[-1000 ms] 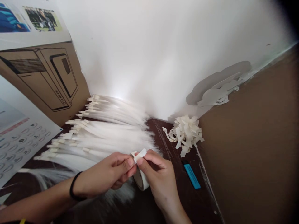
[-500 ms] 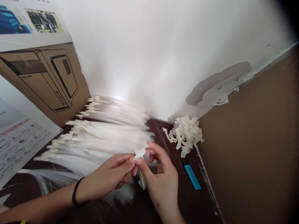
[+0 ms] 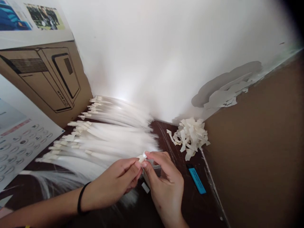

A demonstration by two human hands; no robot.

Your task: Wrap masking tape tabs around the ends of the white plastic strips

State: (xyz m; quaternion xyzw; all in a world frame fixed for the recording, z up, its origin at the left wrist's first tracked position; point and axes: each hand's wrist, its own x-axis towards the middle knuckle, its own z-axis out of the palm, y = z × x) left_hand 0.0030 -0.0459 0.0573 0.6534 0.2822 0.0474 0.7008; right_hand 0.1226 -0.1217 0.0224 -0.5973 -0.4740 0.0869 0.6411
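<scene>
Left hand (image 3: 116,180): white taped tip (image 3: 142,157) pinched between thumb and fingers.
Right hand (image 3: 166,182): same tip gripped by thumb and forefinger.
Tip: held above the counter (image 3: 182,202), near the white fibre bundles (image 3: 111,139).
Change: loose tape flap, raised half a second ago, now folded down; wrapping seemingly almost closed.
Blue tool (image 3: 197,180): printing too small to be read.
Sheet (image 3: 26,136): ring pictures shown, captions illegible.
Carton (image 3: 52,82): appliance drawn, no brand readable.

A plain black band (image 3: 79,199), narrow and rounded, circles the wrist of the left hand (image 3: 118,177). Both that forearm and the right hand (image 3: 165,177) are bare. A small yellow patch (image 3: 27,226) shows beside the left forearm.
</scene>
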